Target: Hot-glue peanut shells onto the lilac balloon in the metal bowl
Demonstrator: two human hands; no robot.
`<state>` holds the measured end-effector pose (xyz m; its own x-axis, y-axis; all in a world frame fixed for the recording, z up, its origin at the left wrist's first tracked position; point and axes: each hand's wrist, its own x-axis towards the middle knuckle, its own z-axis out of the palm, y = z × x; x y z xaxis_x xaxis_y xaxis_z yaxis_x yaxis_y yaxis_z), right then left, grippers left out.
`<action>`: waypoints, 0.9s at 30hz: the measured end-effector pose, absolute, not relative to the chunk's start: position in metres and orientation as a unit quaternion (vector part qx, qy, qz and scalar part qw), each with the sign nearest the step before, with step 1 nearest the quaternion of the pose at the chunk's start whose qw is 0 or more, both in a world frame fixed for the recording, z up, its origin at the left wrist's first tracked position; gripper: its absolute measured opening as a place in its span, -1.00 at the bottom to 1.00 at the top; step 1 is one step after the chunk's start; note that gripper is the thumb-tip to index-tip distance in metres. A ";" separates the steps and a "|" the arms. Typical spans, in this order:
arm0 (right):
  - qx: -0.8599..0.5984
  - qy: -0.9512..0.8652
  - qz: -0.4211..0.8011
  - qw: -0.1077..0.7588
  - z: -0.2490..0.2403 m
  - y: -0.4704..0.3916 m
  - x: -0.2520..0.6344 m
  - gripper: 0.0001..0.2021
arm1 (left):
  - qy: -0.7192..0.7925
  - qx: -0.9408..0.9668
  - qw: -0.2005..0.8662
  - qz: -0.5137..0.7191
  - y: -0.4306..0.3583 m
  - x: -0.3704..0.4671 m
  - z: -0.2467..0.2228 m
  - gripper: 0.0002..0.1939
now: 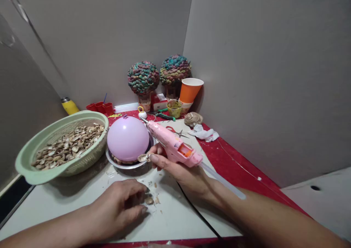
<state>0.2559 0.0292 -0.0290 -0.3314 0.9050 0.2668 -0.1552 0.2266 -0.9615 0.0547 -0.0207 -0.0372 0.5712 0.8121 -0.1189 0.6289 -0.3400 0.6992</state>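
Note:
My right hand [175, 167] holds a pink glue gun [175, 143], its nozzle pointing up and left and a clear glue stick out of its back. Between the same hand's thumb and fingertips is a small shell piece [143, 157], just in front of the purple balloon [128, 138]. That balloon sits in a metal bowl [134, 166], with shell pieces around its base. Low over the white board, my left hand [124, 204] has its fingers apart and curved beside a loose shell piece [148, 200], with nothing visibly held.
A green colander [63, 171] of shell pieces stands left. Behind are two colourful balls [143, 78] on cups, an orange cup [189, 90], red cups [108, 108], pliers [166, 116], scissors [179, 132], twine [193, 119] and a yellow bottle [70, 106]. A black cord [199, 213] crosses the board.

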 end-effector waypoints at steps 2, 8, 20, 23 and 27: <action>-0.309 -0.609 0.543 0.489 -0.031 0.031 0.255 -0.77 | 0.426 0.838 0.329 0.091 -0.018 0.060 -0.044 -0.95; -0.315 -0.618 0.533 0.484 -0.033 0.034 0.256 -0.75 | 0.388 0.869 0.298 0.072 -0.015 0.064 -0.059 -0.89; -0.306 -0.599 0.544 0.501 -0.033 0.035 0.260 -0.75 | 0.597 0.620 0.016 0.509 -0.010 -0.043 0.051 -0.72; -0.310 -0.594 0.553 0.494 -0.035 0.036 0.259 -0.72 | 0.684 0.667 0.105 0.275 0.017 -0.080 0.055 -0.60; -0.333 -0.610 0.548 0.465 -0.035 0.037 0.260 -0.69 | 0.693 0.645 0.108 0.305 0.027 -0.094 0.049 -0.63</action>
